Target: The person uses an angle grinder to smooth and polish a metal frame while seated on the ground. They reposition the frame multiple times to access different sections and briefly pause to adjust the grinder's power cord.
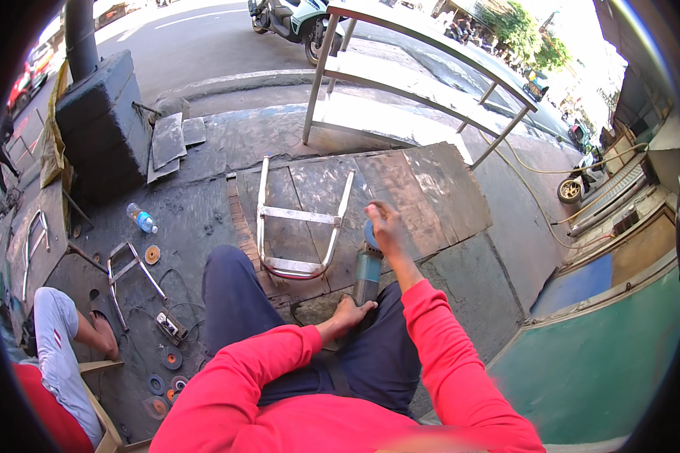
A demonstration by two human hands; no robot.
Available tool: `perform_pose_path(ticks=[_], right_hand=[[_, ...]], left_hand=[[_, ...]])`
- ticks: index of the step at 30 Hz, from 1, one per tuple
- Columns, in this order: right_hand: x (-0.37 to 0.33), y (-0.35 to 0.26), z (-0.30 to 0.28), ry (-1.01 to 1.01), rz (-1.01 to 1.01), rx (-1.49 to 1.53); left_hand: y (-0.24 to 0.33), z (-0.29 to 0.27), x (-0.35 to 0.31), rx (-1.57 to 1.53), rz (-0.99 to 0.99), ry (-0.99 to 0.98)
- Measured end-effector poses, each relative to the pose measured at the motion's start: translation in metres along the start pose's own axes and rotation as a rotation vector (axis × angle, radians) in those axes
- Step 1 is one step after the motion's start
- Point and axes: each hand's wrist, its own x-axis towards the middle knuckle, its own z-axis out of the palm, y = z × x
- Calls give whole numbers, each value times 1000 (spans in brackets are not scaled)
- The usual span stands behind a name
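A teal and grey angle grinder (367, 273) stands between my knees with its head pointing away from me. Around its lower end is my left hand (347, 314), closed on the body. My right hand (387, 232) is at the grinder's head, beside a blue disc (369, 233). Its fingers are curled together, and what they pinch, if anything, cannot be made out. Just left of the grinder, a shiny U-shaped metal tube frame (301, 216) with two crossbars lies on worn boards (408, 198).
A smaller metal frame (118, 275), a plastic bottle (142, 218) and several grinding discs (171, 357) lie at left. Another person's leg (62, 321) is beside them. A metal rack (412, 83) stands ahead, with a scooter (298, 23) beyond. Hoses (533, 198) run along the right.
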Motion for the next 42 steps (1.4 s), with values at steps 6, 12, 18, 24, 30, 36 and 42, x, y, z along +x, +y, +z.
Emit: perform_pose_path(ticks=[6,12,18,24,30,36,42], right_hand=[[-5,27,15,296,-91,-975],[-20,6,19,-310,87,-185],[-16,6,3,202,36,-582],[-23,13,13,-176,-236,-504],[-26,6,7,13,-108,-459],[-29,4,17,-96,-136,-770],[-24,-7,2,-130,-37,-321]], left_hand=[[-8,5,8,102,46,41],[-11,2,8,26,39,-27],[-19,3,15,26,88,2],[-14,1,9,28,116,20],[-6,-5,-1,59,99,-11],[-10,-2,4,44,134,15],[-15,-2,8,58,111,-9]])
